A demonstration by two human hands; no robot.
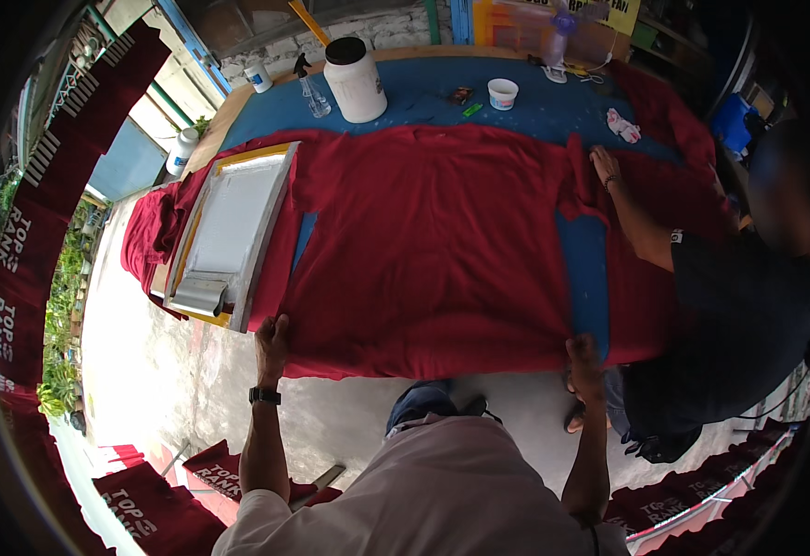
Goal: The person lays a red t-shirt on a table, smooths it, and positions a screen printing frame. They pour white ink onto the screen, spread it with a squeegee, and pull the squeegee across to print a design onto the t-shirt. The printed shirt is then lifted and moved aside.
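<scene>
A maroon T-shirt (428, 241) lies spread face-up over the blue-topped table (247, 111). My left hand (271, 341) grips its lower left corner at the near edge. At its lower right corner my right hand (583, 360), slightly blurred, has its fingers closed on the fabric. Just beyond my left hand, a framed printing screen (229, 218) with a metal tool (196, 292) on its near end rests over more maroon cloth (150, 227). A co-worker's hand (602, 162) touches the shirt's right sleeve.
The co-worker (729, 315) stands at the right. A white jar (354, 83), spray bottle (315, 97), small tub (503, 93) and purple fan (562, 32) stand along the back. Printed maroon garments (127, 500) hang or lie around the lower and left edges, above a concrete floor (127, 371).
</scene>
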